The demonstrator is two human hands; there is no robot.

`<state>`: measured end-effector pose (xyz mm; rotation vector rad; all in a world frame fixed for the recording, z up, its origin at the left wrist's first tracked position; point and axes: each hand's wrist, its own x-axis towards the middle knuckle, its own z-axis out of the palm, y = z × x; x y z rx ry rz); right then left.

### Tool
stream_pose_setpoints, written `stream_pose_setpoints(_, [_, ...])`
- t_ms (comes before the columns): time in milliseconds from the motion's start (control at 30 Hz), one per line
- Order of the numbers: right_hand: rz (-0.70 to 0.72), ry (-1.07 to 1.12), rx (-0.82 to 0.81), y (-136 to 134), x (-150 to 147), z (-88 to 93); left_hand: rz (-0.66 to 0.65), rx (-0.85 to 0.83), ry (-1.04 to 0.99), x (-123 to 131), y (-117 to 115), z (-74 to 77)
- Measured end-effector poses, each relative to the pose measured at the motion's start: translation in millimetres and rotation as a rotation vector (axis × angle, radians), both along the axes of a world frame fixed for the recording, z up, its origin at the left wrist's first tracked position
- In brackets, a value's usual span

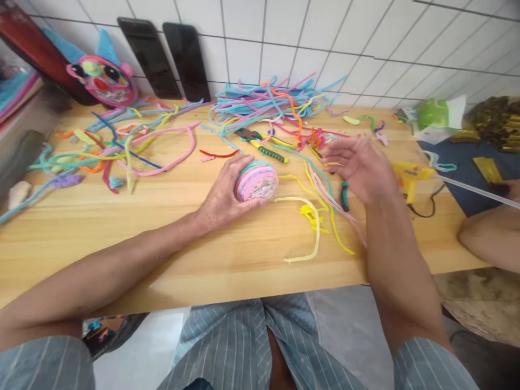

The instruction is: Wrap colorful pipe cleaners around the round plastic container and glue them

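Note:
My left hand (pixel 219 192) is wrapped around a small round craft piece (pixel 260 183), coiled in pink, lilac and teal fuzzy pipe cleaners, with a whitish patch on its near face. My right hand (pixel 359 168) is lifted to the right, slightly blurred, its fingers stretched out and holding nothing I can see. Below it lie long pink and yellow pipe cleaners (pixel 337 233) and a teal-and-black tool handle (pixel 344 196). A pale yellow bent pipe cleaner (pixel 317 238) and short yellow cuttings (pixel 311 216) rest near the craft piece. Pliers with green-and-yellow grips (pixel 270 151) lie behind it.
A heap of blue and pink pipe cleaners (pixel 272 105) lies by the tiled wall; loose ones (pixel 158 168) spread left. Two phones (pixel 189 62) lean beside a decorated face figure (pixel 108 84). A yellow glue gun (pixel 408 179) and another person's arm (pixel 491 238) are at right.

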<state>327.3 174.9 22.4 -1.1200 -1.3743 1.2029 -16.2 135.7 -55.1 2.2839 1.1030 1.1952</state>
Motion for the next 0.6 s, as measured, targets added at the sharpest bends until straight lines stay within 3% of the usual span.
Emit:
stream_pose_setpoints(100, [0.031, -0.161, 0.081, -6, -12, -9.1, 0.019, 0.04, -0.05, -2, -2, -4.1])
stream_pose_setpoints(367, [0.308, -0.474, 0.198, -34, -72, -4.3, -0.03, 0.205, -0.131, 5, 4, -14.9])
stream_pose_setpoints(600, [0.251, -0.474, 0.286, -39, -98, -32.6, -0.147, 0.14, -0.137, 3, 2, -14.5])
